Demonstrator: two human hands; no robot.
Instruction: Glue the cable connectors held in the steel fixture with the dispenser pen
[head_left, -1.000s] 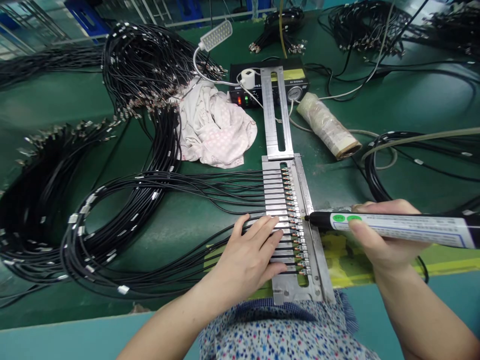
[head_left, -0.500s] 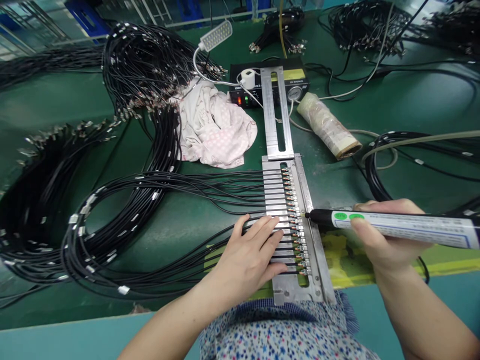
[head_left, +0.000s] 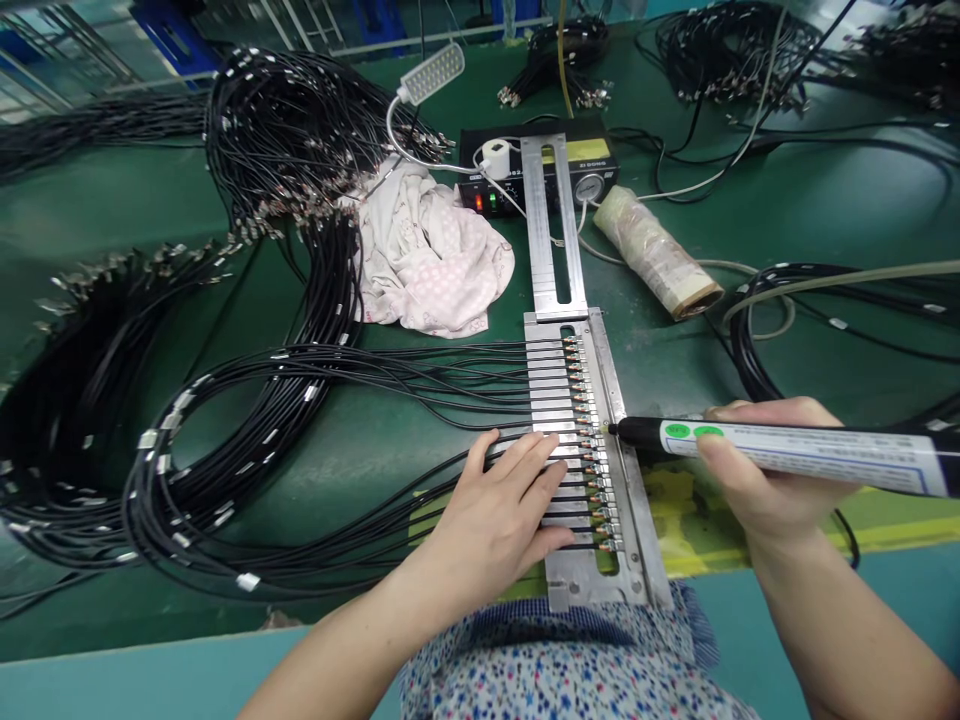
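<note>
A slotted metal fixture lies at the table's front edge, with a row of black cables laid across it. Their metal connectors line up along its slot. My left hand lies flat over the cables on the fixture, fingers spread. In my right hand is a pen-shaped dispenser with a black nozzle and a white printed label with green stickers. Its tip points left, at the connector row near the middle of the fixture; whether it touches a connector I cannot tell.
Behind the fixture stand a second slotted metal plate, a black control box and a small lamp. A crumpled pink cloth and a wrapped roll flank the plate. Cable bundles cover the left side.
The dispenser and my right hand have shifted very slightly to the left. My left hand and the cables stay where they were.
</note>
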